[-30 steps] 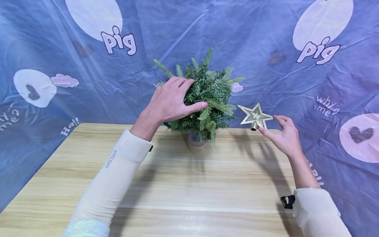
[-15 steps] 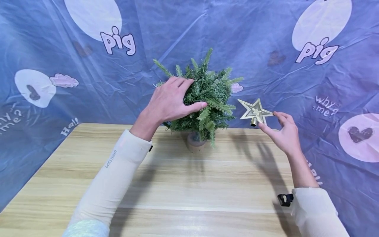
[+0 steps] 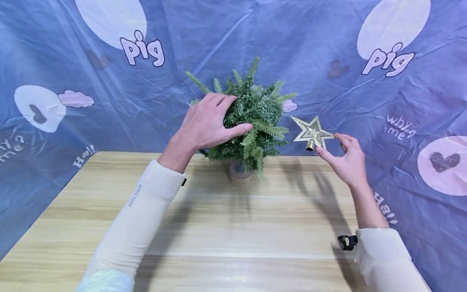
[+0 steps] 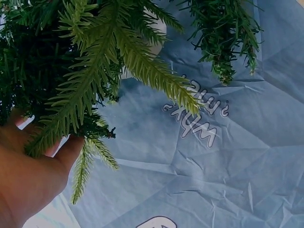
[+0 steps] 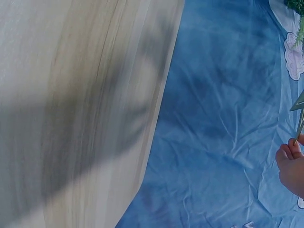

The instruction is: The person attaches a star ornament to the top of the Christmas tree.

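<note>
A small artificial Christmas tree stands upright near the table's back edge, its pot partly under the branches. My left hand holds the tree from its left side, thumb across the front and fingertips among the needles. In the left wrist view, that hand has its fingers in the foliage, partly covered by a branch. To the right of the tree, my right hand pinches a gold star tree topper by its right side. The star's short socket points downward. Only a sliver of the star shows in the right wrist view.
The wooden table runs up to a blue printed cloth, which hangs close behind the tree and along both sides. A black device sits at the right wrist. Arm shadows fall across the tabletop.
My right hand has lifted the star slightly, beside the tree. My left hand keeps its place on the tree. The whole head view has shifted a little.
</note>
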A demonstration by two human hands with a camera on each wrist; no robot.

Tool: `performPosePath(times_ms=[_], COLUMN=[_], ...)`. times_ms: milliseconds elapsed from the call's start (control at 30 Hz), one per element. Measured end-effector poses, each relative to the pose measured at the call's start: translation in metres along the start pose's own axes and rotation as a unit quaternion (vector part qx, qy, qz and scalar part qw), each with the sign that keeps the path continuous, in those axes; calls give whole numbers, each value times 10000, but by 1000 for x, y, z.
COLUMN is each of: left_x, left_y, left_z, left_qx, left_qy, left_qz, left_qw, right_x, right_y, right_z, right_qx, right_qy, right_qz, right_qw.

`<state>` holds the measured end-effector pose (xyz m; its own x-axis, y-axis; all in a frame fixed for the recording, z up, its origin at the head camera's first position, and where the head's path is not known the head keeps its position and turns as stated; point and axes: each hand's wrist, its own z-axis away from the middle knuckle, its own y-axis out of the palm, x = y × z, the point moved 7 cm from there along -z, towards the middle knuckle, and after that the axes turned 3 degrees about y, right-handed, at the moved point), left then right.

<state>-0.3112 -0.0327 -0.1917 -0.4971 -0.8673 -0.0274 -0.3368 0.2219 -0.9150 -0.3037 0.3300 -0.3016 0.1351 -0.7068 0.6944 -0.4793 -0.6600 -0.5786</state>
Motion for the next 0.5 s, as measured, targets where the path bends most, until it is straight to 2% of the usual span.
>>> performPosePath(times_ms=[500], left_x=[-1], left_y=[0], left_z=[1], left_qx=[-113], left_qy=[29], left_qz=[20], left_qw=[9999], right_x=[17], right_y=[0], right_z=[0], right_qx=[-86], right_qy=[-158], right_qz=[-157], right_qw=[9997])
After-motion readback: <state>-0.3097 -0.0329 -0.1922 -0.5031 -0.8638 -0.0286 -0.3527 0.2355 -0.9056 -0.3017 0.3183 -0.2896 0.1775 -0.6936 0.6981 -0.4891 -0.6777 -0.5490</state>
